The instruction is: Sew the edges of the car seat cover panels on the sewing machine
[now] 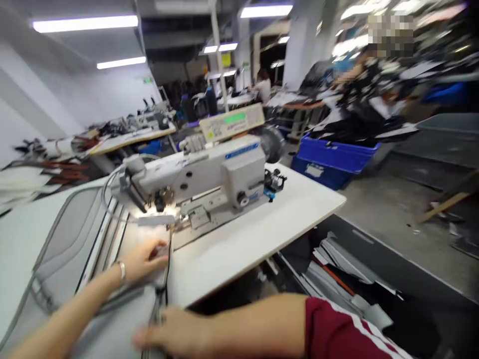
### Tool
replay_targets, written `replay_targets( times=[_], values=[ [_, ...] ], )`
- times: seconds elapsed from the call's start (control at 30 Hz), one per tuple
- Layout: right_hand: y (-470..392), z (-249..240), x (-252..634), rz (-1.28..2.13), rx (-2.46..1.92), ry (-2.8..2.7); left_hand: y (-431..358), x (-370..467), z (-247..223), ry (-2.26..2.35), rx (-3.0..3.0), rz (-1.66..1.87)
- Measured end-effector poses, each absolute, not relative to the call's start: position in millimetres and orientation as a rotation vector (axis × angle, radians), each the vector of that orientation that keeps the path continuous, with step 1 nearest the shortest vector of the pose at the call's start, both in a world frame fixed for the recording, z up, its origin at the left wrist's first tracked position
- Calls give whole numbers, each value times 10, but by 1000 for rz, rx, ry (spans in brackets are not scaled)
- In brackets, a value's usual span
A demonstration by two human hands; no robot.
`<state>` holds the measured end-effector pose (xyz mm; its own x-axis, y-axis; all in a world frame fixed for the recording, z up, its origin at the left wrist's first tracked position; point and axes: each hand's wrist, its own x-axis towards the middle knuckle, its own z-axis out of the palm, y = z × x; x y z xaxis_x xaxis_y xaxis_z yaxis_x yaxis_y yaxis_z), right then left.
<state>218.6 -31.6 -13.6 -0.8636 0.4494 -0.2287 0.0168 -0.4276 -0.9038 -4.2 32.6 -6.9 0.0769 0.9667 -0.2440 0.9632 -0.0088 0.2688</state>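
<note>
My left hand [144, 260], a bracelet at its wrist, rests on a light grey sewn piece [116, 319] with dark edging, just in front of the sewing machine [202, 179]. Its fingers are curled around a small dark reddish thing [160, 251] that I cannot make out. Lower down, my right hand [175, 331] is at the dark edge of the grey piece, smeared by motion, so its grip does not show. The lit needle area [160, 202] is beyond my left hand. Grey mesh panels [67, 239] with dark piping spread to the left.
The white table [247, 239] ends at a corner on the right. Below it, a dark bin [359, 279] holds grey and black scraps. A blue crate [337, 157] heaped with black pieces stands on the floor behind. Other people work at tables farther back.
</note>
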Motion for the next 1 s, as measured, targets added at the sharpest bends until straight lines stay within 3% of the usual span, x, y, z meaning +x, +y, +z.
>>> replay_targets(
  times=[0.1,0.2,0.37,0.53,0.6,0.67,0.73,0.8,1.0],
  values=[
    [-359,-163,2046,2728,-627,-891,124,-75,237,1694,1860,-44],
    [-445,-380,2088,2784,-677,-616,-68,2,210,1661,1958,-167],
    [-650,-852,2149,2684,-888,-642,-278,174,-208,1908,2312,-258],
    [-458,-807,2286,2688,-718,-1091,-338,79,-334,1869,2526,-59],
    [-297,-763,2372,2423,-604,-1718,-363,32,-340,1840,2564,4],
    [-152,-770,2424,1789,-530,-2297,-391,16,-352,1821,2596,49],
    [-43,-822,2433,1140,-439,-2552,-414,27,-368,1819,2629,70],
    [38,-887,2419,744,-332,-2600,-426,46,-381,1829,2658,81],
    [159,-948,2406,432,-264,-2656,-445,65,-415,1775,2721,193]
  ],
)
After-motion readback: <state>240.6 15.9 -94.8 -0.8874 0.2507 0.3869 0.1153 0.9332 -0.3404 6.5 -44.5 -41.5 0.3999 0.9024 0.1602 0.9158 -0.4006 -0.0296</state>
